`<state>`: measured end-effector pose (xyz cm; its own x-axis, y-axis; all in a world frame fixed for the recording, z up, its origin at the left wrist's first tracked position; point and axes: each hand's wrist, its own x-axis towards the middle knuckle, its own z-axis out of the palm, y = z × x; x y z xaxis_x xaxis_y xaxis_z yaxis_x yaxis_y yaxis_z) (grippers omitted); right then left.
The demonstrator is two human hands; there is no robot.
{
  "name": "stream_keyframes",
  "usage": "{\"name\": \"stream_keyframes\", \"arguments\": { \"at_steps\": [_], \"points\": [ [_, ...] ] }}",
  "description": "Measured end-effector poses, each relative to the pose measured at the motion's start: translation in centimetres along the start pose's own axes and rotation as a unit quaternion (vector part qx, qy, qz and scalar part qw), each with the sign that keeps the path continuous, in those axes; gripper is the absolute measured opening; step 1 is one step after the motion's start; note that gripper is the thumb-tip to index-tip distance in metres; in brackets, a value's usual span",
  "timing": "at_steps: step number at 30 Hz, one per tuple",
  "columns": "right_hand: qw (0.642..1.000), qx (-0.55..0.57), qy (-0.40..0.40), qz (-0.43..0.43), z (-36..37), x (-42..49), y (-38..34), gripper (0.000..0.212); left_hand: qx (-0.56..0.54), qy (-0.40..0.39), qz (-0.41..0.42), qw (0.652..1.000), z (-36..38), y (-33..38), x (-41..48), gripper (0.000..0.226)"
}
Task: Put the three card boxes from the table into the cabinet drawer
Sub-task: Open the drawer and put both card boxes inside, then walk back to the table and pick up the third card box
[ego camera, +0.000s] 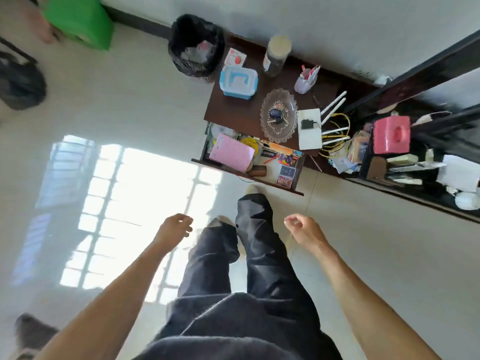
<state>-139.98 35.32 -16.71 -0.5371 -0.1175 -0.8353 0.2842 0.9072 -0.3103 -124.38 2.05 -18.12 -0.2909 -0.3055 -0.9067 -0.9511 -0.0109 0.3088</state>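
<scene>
I see bare floor (363, 242) before open drawer (249, 175); three card boxes (287, 172) inside. Left hand (175, 226), right hand (302, 227): grip loosely curled, empty.

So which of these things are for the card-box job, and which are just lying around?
For the job:
- open drawer
- three card boxes in its right end
- left hand and right hand, both holding nothing

Just lying about:
- pink notebook
- glass dish
- blue-lidded box
- jar
- bin
- pink tissue box
</scene>
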Motion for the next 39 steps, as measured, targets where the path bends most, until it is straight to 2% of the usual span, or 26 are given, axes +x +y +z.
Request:
{"name": "stream_keyframes", "arguments": {
  "at_steps": [4, 9, 13, 16, 18, 21, 25, 29, 33, 39],
  "points": [
    [0.999, -0.049, -0.018, -0.017, -3.0, -7.3, -1.1, 0.012, -0.037, 0.016, 0.007, 0.999, -2.5, -3.7, -10.1, 0.018],
    [0.992, -0.126, -0.021, -0.024, -6.0, -9.7, -1.5, 0.013, -0.135, 0.071, -0.021, 0.988, -3.4, -8.8, -16.7, 0.022],
    [0.978, -0.2, -0.029, -0.045, -7.9, -8.4, -3.9, 0.015, -0.235, 0.128, -0.041, 0.963, -2.0, -12.9, -20.8, 0.026],
    [0.967, -0.239, -0.055, -0.068, -7.7, -6.7, -6.7, 0.019, -0.318, 0.178, -0.069, 0.929, 1.0, -16.1, -23.9, 0.026],
    [0.95, -0.283, -0.079, -0.101, -6.5, -5.5, -8.9, 0.019, -0.373, 0.211, -0.093, 0.899, 4.1, -18.5, -25.9, 0.027],
    [0.907, -0.373, -0.123, -0.153, -2.8, -5.1, -12.2, 0.018, -0.467, 0.239, -0.151, 0.838, 10.6, -21.7, -29.1, 0.028],
    [0.816, -0.497, -0.19, -0.226, 4.4, -7.1, -14.7, 0.017, -0.577, 0.254, -0.223, 0.743, 21.2, -24.8, -32.8, 0.029],
    [0.738, -0.557, -0.257, -0.281, 12.6, -12.5, -16.1, 0.018, -0.662, 0.237, -0.291, 0.649, 32.0, -25.4, -36.2, 0.024],
    [0.699, -0.566, -0.302, -0.316, 21.2, -20.0, -15.9, 0.015, -0.734, 0.217, -0.328, 0.554, 39.0, -25.9, -39.0, 0.021],
    [0.65, -0.598, -0.327, -0.336, 32.7, -29.2, -12.4, 0.017, -0.788, 0.218, -0.341, 0.464, 42.1, -33.1, -42.9, 0.024]
  ]
}}
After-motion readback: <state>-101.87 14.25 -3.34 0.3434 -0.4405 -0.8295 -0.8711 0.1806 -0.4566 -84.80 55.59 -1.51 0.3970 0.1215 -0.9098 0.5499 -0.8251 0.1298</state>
